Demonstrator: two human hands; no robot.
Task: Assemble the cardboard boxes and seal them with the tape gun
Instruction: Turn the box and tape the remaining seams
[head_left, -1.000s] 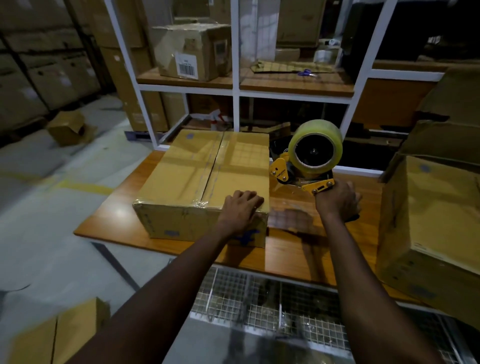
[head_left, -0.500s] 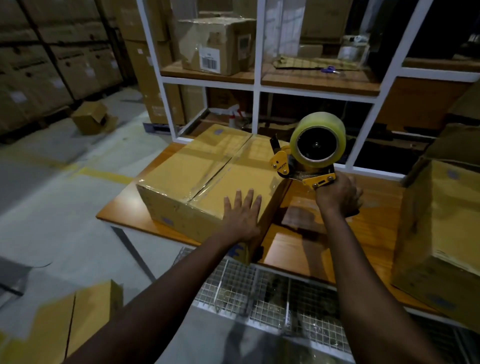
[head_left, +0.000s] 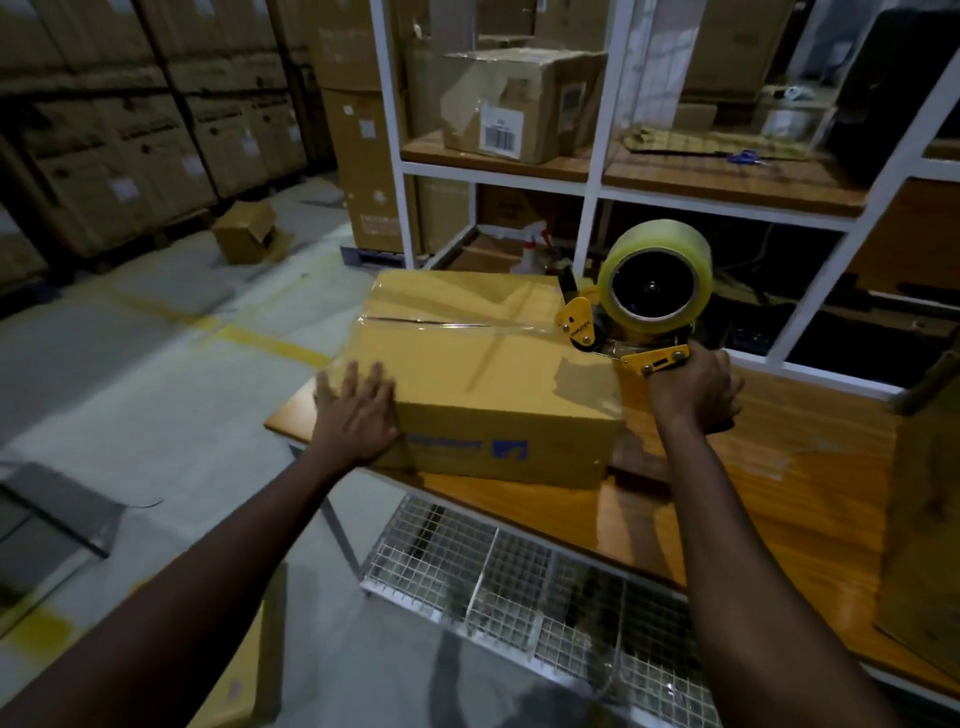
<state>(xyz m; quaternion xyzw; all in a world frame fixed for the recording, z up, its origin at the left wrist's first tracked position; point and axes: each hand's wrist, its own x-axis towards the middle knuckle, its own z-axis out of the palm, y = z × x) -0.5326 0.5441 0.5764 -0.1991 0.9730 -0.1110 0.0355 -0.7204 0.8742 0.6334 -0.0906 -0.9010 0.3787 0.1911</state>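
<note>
Dim warehouse, grey concrete floor (head_left: 156, 389), white shelving (head_left: 592, 171), wooden table (head_left: 753, 493)

Tape gun (head_left: 652, 291) handle hidden inside right grip (head_left: 691, 392); blue print (head_left: 467, 448) on box (head_left: 483, 374) blurred, unreadable.

Tan box (head_left: 467, 358) with blue print, yellow tape gun (head_left: 618, 332), orange-brown table (head_left: 779, 493)

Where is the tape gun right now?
In the head view, the tape gun sits right of centre, gripped by the right hand, with its front end at the right end of the cardboard box on the wooden table.
</note>
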